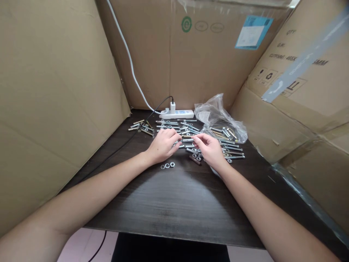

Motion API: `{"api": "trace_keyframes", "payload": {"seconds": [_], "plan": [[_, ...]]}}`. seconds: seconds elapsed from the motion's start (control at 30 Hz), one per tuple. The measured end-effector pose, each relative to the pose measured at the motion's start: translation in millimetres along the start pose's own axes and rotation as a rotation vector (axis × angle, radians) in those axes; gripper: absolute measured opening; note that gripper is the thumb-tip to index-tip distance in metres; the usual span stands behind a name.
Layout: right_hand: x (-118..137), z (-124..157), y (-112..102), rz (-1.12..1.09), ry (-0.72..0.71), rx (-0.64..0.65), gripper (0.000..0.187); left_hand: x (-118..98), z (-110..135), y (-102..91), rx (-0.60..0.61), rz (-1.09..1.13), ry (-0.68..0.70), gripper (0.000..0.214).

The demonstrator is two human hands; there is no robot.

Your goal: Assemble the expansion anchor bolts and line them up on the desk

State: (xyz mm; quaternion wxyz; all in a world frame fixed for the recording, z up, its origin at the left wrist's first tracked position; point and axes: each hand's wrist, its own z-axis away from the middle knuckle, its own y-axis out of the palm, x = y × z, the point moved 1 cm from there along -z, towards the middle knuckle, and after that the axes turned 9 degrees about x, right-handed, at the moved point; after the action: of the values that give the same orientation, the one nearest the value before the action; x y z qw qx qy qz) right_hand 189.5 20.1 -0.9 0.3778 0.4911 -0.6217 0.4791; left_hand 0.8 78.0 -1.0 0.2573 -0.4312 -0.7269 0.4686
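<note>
Both my hands meet over a spread of silver bolts on a dark wooden table. My left hand is curled, fingers closed on one end of a metal bolt. My right hand pinches the other end of the same bolt, fingers together. Three loose nuts and washers lie just in front of my left hand. More washers and a dark sleeve lie under my right hand.
A clear plastic bag with more bolts lies at the right back. A white power strip with a plugged charger and cables sits at the back. Cardboard walls close in left, back and right. A small bolt pile lies at the left.
</note>
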Motion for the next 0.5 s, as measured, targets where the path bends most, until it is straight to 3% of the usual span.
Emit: {"api": "trace_keyframes", "payload": {"seconds": [0.13, 0.3, 0.37, 0.5], "plan": [[3, 2, 3, -0.187, 0.084, 0.038, 0.021, -2, 1, -0.7, -0.030, 0.027, 0.054, 0.019], [7, 9, 11, -0.578, 0.310, 0.358, 0.021, -13, 4, -5.2, -0.045, 0.023, 0.187, 0.016], [10, 12, 13, -0.636, 0.344, 0.449, 0.023, -16, 5, -7.0, -0.049, 0.017, 0.221, 0.017], [15, 14, 14, -0.599, 0.313, 0.485, 0.027, -17, 6, -6.5, -0.079, 0.023, 0.193, 0.016]]}}
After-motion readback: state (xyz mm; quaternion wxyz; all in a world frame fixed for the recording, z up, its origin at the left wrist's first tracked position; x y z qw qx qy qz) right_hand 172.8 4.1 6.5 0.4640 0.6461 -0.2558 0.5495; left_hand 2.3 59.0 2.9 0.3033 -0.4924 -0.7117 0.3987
